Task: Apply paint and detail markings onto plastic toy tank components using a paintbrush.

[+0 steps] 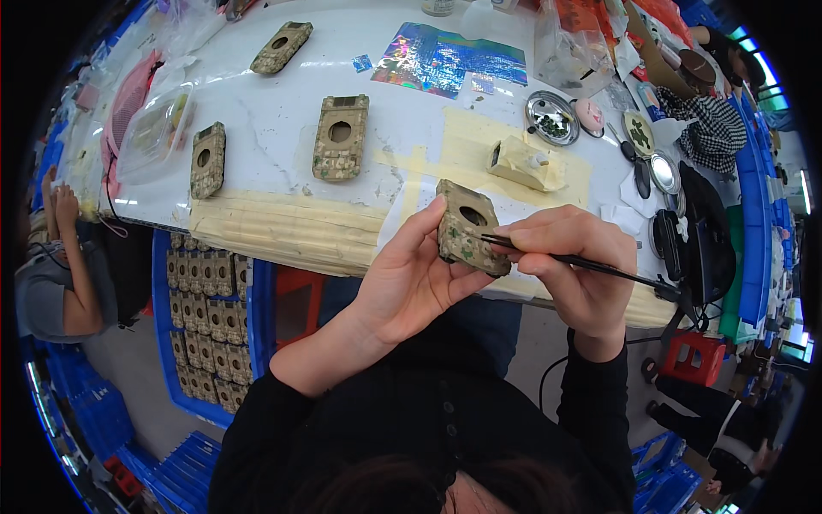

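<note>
My left hand (407,278) grips a camouflage-patterned model tank hull (469,248) with a round hole in its top, holding it tilted above the table's front edge. In my right hand (586,265) is a pair of black tweezers (574,259), its tips at the hull's surface beside the hole. Whether anything sits between the tips is too small to tell. Three similar pieces lie on the white table: one hull (338,141) left of my hands, another hull (208,163) further left, and a third hull (282,47) toward the back.
A tape-covered block (524,164) stands just beyond my hands. Behind it is a round tin (552,120) with small dark green bits. Shiny holographic sheets (445,60) lie at the back. A blue crate (163,325) of more hulls stands below left; other people work on both sides.
</note>
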The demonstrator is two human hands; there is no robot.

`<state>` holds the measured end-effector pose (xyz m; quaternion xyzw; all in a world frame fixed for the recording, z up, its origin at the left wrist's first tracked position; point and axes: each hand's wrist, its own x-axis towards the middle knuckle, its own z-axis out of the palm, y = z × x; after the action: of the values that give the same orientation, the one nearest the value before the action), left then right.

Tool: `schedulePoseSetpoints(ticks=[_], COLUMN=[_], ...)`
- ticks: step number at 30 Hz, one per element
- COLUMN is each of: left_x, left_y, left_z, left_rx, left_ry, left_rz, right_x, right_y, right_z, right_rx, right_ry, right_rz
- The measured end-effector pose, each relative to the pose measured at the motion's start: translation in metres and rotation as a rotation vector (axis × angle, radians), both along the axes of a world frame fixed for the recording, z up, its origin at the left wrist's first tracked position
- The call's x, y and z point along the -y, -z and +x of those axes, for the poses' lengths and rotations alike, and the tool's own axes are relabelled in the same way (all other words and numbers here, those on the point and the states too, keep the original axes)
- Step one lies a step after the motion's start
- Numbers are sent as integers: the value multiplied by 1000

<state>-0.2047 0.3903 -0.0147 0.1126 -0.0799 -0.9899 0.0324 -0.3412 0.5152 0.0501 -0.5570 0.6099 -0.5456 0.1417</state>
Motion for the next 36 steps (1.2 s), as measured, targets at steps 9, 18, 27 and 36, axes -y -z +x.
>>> schedulePoseSetpoints(ticks=[9, 18, 27, 36], left_x=[0, 0, -1, -1], left_y=[-2, 0, -1, -2], left_z=[-1, 0, 1, 0], left_rx=[29, 20, 36, 57], left_ry=[6, 10, -6, -22], left_rz=[-20, -36, -2, 6], right_x=[-2, -3, -2, -2], right_y=[3, 6, 5, 5], right_z=[2, 5, 5, 6], right_rx=[114, 209, 136, 136], right_ry=[37, 77, 70, 86], right_rz=[2, 15, 10, -3])
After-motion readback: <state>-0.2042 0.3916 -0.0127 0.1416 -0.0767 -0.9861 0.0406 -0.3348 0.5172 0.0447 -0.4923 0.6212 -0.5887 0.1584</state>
